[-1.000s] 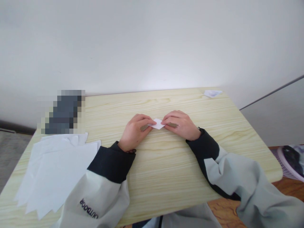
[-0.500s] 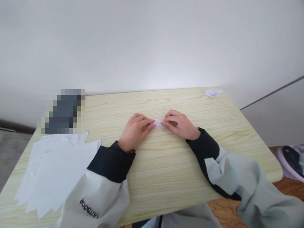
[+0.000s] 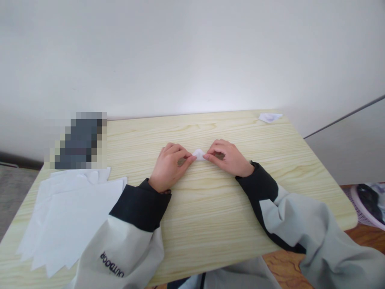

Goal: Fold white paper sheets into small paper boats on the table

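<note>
Between my two hands, over the middle of the table [image 3: 210, 216], is a small piece of folded white paper [image 3: 199, 155], roughly triangular with its peak pointing away from me. My left hand [image 3: 171, 164] pinches its left corner between thumb and forefinger. At the right corner, my right hand [image 3: 228, 157] grips it the same way, with the other fingers curled. The fingertips hide both ends of the paper.
White paper sheets [image 3: 81, 216] lie in a loose stack at the left. Behind them is a pixelated dark object [image 3: 78, 144]. A folded white paper piece [image 3: 270, 117] sits at the far right corner. A pink basket [image 3: 365, 208] stands on the floor at right.
My left fingertips have shifted slightly left along the paper, so more of its face shows. My right hand has barely moved.
</note>
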Motion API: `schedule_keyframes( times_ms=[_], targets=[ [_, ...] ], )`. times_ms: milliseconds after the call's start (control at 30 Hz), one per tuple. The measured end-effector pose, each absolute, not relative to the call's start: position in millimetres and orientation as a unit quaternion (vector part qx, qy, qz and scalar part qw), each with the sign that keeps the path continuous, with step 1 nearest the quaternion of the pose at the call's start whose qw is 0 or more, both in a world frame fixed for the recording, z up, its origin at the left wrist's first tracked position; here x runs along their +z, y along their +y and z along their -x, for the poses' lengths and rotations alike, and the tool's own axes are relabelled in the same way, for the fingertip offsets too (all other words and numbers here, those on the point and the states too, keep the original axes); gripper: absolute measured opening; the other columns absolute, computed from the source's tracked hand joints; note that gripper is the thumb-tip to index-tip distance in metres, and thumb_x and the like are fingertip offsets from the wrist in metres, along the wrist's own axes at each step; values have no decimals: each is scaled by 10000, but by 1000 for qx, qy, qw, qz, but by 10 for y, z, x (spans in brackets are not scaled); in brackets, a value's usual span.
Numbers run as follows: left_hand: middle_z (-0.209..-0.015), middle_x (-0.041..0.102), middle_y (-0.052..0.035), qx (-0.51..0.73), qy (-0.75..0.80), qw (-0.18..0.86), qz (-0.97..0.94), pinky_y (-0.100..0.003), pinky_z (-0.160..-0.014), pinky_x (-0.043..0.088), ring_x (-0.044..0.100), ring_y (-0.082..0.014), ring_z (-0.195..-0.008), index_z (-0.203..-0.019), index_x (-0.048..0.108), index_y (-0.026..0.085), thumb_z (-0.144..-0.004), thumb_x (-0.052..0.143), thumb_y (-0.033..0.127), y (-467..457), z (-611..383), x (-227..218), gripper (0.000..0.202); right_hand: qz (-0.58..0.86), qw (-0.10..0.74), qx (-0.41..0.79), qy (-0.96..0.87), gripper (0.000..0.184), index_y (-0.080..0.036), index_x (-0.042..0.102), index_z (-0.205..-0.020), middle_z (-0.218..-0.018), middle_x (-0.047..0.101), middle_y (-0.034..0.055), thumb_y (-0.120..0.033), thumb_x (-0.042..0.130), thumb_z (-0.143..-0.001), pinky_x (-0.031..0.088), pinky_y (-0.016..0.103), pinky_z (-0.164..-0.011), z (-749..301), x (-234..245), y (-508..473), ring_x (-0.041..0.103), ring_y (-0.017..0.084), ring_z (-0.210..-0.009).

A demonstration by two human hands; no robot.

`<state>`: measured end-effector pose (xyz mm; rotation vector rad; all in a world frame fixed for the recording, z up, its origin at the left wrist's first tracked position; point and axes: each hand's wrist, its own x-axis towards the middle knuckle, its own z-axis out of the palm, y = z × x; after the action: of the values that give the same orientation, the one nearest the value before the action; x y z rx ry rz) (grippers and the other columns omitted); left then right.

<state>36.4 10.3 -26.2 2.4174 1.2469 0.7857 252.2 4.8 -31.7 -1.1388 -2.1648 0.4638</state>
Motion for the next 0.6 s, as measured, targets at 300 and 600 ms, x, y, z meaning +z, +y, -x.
schedule_keyframes(
  times_ms=[300, 600],
  targets=[
    [-815, 625, -57, 219, 490, 90, -839, -395, -815, 390, 496, -237, -881, -747, 615, 181, -891, 539, 381, 100, -391, -272, 258, 466, 273, 125, -832, 259, -167, 576, -696, -706, 563, 24, -321, 531, -899, 374, 301, -695, -2486, -362, 61, 497, 150, -701],
    [-914, 604, -78, 178, 497, 38, -848, -396, -787, 389, 499, -249, -907, -828, 600, 185, -918, 483, 393, 70, -428, -238, 255, 476, 236, 112, -840, 206, -169, 565, -752, -777, 565, 40, -284, 490, -906, 365, 316, -725, -2478, -359, 59, 494, 168, -747]
  ],
)
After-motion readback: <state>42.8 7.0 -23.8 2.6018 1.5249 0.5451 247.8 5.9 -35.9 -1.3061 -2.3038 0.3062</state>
